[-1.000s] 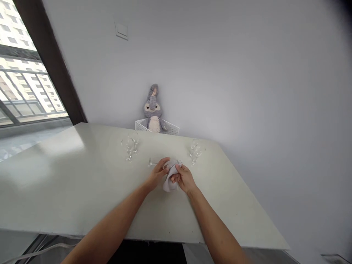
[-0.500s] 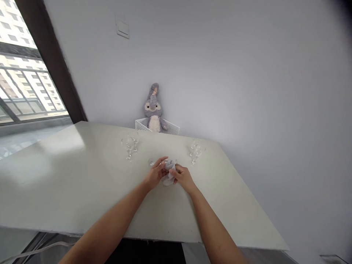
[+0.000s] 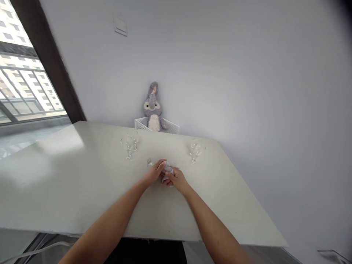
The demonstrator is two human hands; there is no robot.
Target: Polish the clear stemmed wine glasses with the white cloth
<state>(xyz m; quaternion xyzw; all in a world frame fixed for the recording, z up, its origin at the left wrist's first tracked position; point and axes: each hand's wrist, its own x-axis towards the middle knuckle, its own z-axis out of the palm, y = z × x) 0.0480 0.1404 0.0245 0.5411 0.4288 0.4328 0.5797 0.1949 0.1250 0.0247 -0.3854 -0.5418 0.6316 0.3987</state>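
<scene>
Head view: The left hand (image 3: pixel 154 173) is closed on one stemmed glass (image 3: pixel 150 162); the right hand (image 3: pixel 177 179) grips one cloth (image 3: pixel 168 169) against it. The glass's foot projects beyond the left hand. Compared with one second ago, the cloth is bunched between the hands instead of hanging below them, and the foot shows its round face. Two groups of glasses flank the hands on the counter (image 3: pixel 90 183): a left group (image 3: pixel 129 143) and a right group (image 3: pixel 195 149), both farther away; overlap prevents counting each. One plush toy (image 3: pixel 154 123) occupies one basket (image 3: pixel 172 127) beyond the hands.
</scene>
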